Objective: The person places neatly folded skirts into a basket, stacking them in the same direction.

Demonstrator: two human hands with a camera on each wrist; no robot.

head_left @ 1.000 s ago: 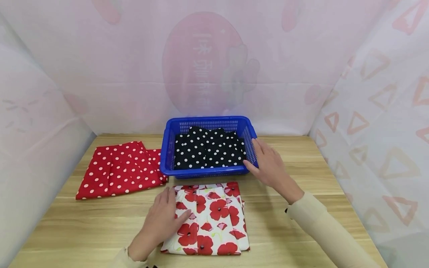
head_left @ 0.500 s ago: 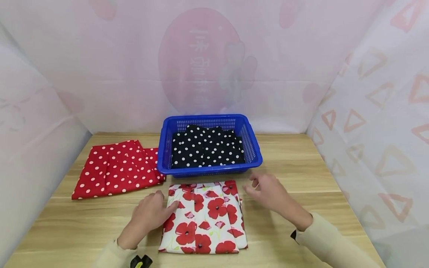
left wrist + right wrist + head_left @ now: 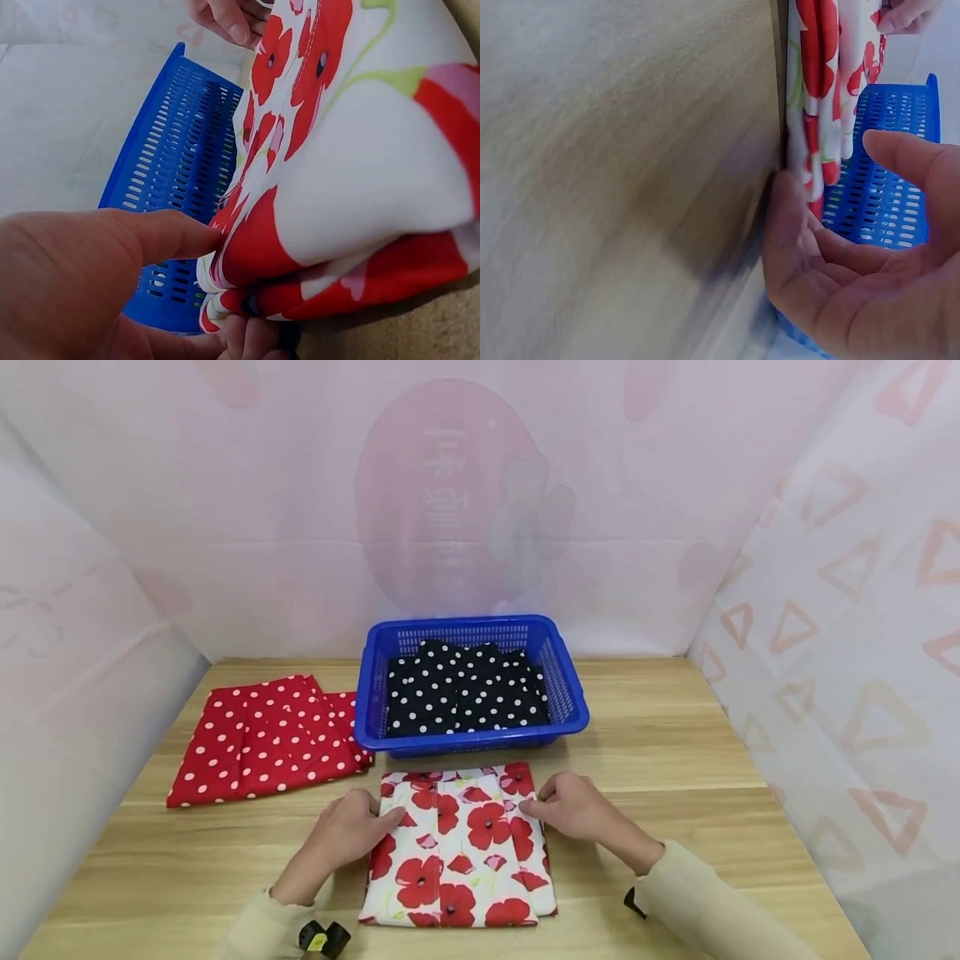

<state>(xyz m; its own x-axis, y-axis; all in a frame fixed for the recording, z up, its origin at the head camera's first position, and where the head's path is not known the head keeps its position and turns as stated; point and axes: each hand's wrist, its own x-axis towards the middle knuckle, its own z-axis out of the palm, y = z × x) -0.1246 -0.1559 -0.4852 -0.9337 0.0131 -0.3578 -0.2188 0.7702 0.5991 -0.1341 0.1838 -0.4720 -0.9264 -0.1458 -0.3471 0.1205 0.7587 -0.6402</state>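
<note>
A folded white cloth with red poppies lies flat on the wooden table in the head view. My left hand pinches its left edge, thumb on top and fingers tucked beneath, as the left wrist view shows. At the opposite edge is my right hand, its thumb above the layers. In the right wrist view the fingertips reach low by the table at the cloth's edge, and the thumb stands apart from them. Behind the cloth, a blue perforated basket holds a folded black polka-dot cloth.
A folded red polka-dot cloth lies left of the basket, its right end close against it. Pale printed sheets hang as walls behind and on both sides of the table.
My right hand has left the basket's right side and come down to the poppy cloth's right edge. The left hand has slid off the cloth's top to its left edge and grips it.
</note>
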